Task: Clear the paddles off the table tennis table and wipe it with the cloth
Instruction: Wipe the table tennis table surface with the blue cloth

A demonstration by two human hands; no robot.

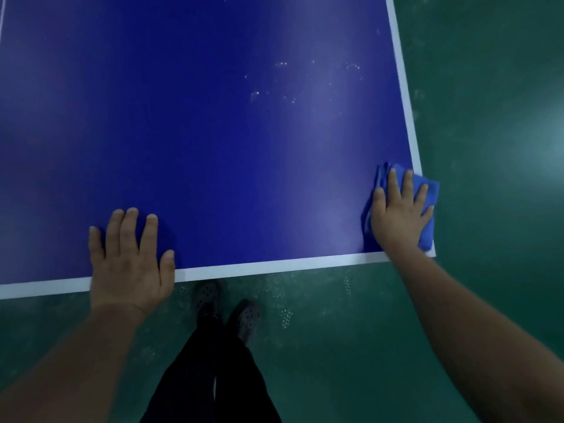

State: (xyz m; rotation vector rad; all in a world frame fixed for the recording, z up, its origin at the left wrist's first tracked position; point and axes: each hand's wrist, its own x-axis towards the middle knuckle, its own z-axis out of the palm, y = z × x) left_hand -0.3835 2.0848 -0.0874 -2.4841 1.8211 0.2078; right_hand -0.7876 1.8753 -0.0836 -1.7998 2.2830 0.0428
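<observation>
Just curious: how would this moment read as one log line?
wiping | right hand presses cloth at table corner | left hand flat on table | no paddles visible

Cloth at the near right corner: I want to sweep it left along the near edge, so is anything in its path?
Only the left hand, flat on the table by that edge; the right hand presses the cloth.
</observation>
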